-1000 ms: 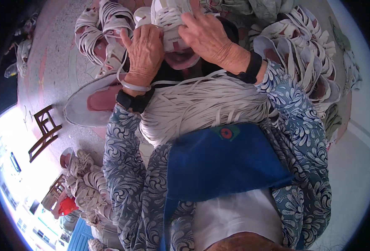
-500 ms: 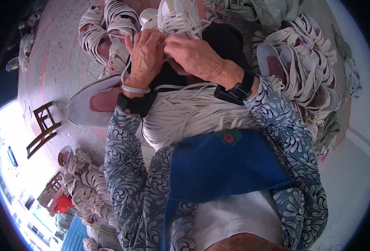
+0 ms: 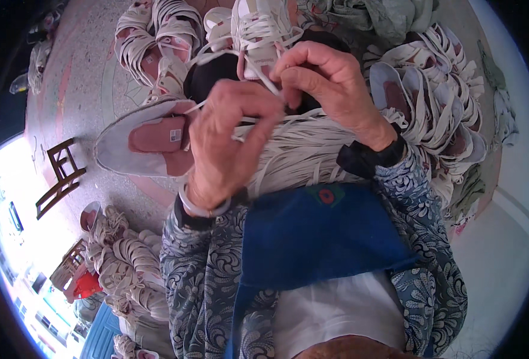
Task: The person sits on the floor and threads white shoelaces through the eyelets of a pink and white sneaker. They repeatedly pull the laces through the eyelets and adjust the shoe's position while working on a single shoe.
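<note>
White shoe [image 3: 261, 38] is seen beyond the hands at the upper middle, its opening turned toward the wearer, with laces [image 3: 258, 27] already crossed in rows over its tongue; by the look of it the threading is largely done, while a loose lace length [image 3: 265, 73] is drawn slack from the top toward the fingers and no bow or knot is seen. The right hand [image 3: 334, 81] is held close by that length, thumb and forefinger brought narrowly together, though whether the lace is pinched cannot be told. The left hand [image 3: 228, 140] is blurred with fingers partly curled, and its hold cannot be told either. Under the hands a thick bundle of pale laces [image 3: 306, 149] is laid across the lap, above a blue apron [image 3: 324, 233]. Beside the shoe another white shoe [image 3: 218, 25] is seen, and near the left wrist a pink-lined shoe [image 3: 115, 140] is placed. Farther out, more shoes are heaped at right [image 3: 423, 107] and lower left [image 3: 130, 263]; how many are finished cannot be judged
</note>
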The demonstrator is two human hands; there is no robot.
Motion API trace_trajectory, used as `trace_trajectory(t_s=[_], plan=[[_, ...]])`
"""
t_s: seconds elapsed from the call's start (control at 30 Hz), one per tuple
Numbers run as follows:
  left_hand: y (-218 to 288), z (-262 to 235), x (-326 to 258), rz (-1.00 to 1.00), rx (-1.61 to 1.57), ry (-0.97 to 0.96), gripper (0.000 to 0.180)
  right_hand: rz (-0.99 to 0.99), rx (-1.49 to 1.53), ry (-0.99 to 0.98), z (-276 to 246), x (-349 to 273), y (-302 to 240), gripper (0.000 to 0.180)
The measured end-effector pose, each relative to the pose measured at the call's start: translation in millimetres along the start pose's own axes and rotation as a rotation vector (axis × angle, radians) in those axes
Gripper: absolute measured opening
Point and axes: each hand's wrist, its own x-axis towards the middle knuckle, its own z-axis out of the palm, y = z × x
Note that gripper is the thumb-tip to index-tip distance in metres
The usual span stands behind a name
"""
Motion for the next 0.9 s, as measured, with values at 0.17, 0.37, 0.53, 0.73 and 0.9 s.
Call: trace_trajectory(t_s=[0.17, 0.37, 0.53, 0.73, 0.9], plan=[[-2, 16, -8, -0.093, -0.157, -0.01, 0.021, -0.083, -0.177, -0.041, 8, -5, 30, 0.019], [-37, 11, -35, -0.641, -0.819, -0.122, 0.023, -0.03, -0.107, -0.256, 9, -24, -21, 0.012], [-54, 37, 3, -0.977, -1.076, 0.138, 0.037, -0.225, -0.544, -0.519, 40, -20, 6, 0.011], [-54, 35, -9, -0.893, -0.81, 0.021, 0.044, -0.143, -0.34, -0.424, 38, -25, -4, 0.009], [-52, 25, -11, -0.9, -0.783, -0.085, 0.032, -0.067, -0.377, -0.679, 54, -28, -9, 0.012]])
